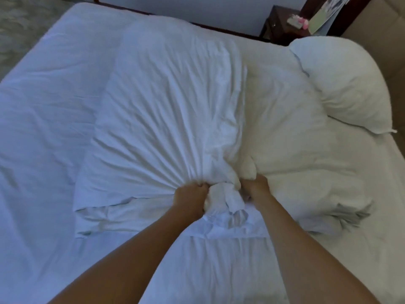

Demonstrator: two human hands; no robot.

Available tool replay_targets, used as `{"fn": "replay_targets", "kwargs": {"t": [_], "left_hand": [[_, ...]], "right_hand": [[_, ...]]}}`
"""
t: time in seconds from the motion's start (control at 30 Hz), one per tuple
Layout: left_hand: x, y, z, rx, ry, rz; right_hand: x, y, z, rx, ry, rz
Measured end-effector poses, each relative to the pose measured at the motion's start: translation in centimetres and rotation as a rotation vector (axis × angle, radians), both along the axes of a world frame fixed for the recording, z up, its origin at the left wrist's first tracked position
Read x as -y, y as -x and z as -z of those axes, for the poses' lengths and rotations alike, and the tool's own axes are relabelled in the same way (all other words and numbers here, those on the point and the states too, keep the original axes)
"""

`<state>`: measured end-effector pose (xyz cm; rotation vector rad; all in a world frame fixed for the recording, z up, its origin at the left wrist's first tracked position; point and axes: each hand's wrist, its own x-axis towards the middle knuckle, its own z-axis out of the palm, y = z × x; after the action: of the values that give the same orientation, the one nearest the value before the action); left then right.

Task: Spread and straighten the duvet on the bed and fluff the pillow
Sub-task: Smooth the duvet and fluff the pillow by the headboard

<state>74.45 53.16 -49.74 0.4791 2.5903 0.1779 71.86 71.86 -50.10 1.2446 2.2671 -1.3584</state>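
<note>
At the far left the fitted sheet [43, 110] lies bare over the bed [26, 62], with only soft wrinkles in it. Next comes the duvet [166, 102], folded into a thick block across the middle of the mattress and not yet opened out; creases fan away from its near edge, where the cloth is bunched tight.

The left hand [190, 195] is fisted round that bunch, fingers curled firmly into the fabric. Just beside it, the right hand [255, 186] is buried in the same gather; its fingers look curled into the cloth too, though most of them are hidden by the folds. The two hands sit close together, with a knot of fabric between them.

To do this step well, I judge the hands should part along the near hem before any pull (a grip this narrow only drags a rope of cloth), each finding a corner, then lift and flick so air carries the layers open toward the far side.

Further right the duvet's warmer-lit half slumps toward the bed's edge, and beyond it the pillow [341, 84] rests at the headboard end, dented and untouched. Behind it stands a dark nightstand [278, 25] holding small items too blurred to name.
</note>
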Motion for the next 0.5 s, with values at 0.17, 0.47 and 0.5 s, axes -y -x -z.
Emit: {"fn": "replay_targets", "kwargs": {"t": [0.17, 0.47, 0.5], "left_hand": [[2.0, 3.4, -1.9, 0.279, 0.064, 0.142], [8.4, 5.5, -2.2, -0.492, -0.261, -0.268], [10.2, 5.7, -1.0, -0.517, -0.152, -0.325]], "right_hand": [[2.2, 0.8, -3.4, -0.415, -0.292, 0.06], [8.4, 3.6, -1.8, -0.248, -0.851, -0.999], [7.2, 3.4, -1.2, -0.04, -0.78, -0.937]]}}
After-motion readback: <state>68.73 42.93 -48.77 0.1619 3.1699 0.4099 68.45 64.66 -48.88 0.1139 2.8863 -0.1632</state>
